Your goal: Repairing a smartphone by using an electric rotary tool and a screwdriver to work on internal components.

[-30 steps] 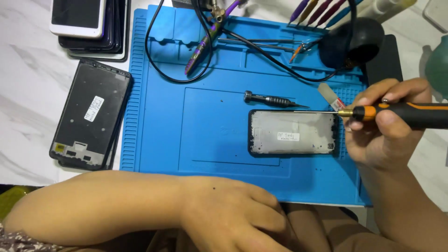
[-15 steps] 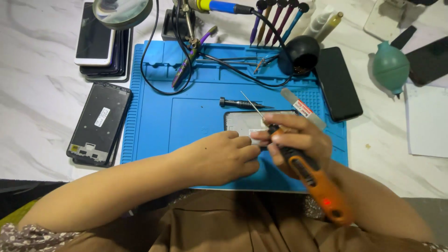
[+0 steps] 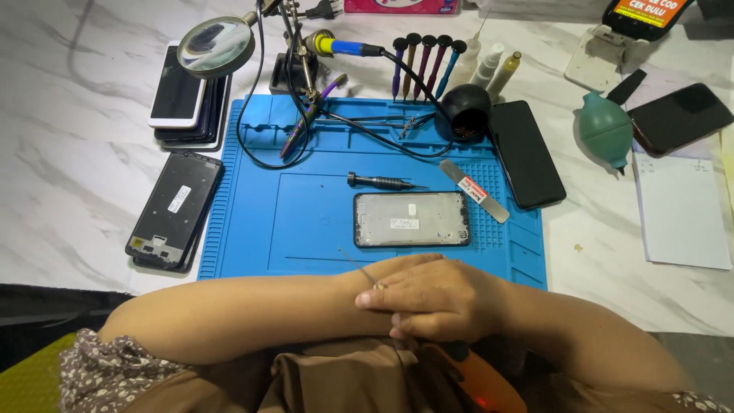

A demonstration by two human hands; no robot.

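Orange-handled screwdriver clamped in right hand at tabletop's near edge, over left hand, whose grip I cannot tell. Thin tweezers could slip, scratching grey phone frame.

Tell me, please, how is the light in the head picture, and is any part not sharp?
Head view: even, soft light with faint shadows; white glare on the magnifying lens and a sheen on the phone frame. The blue mat is sharp; the right hand and orange tool near the bottom edge look slightly soft.
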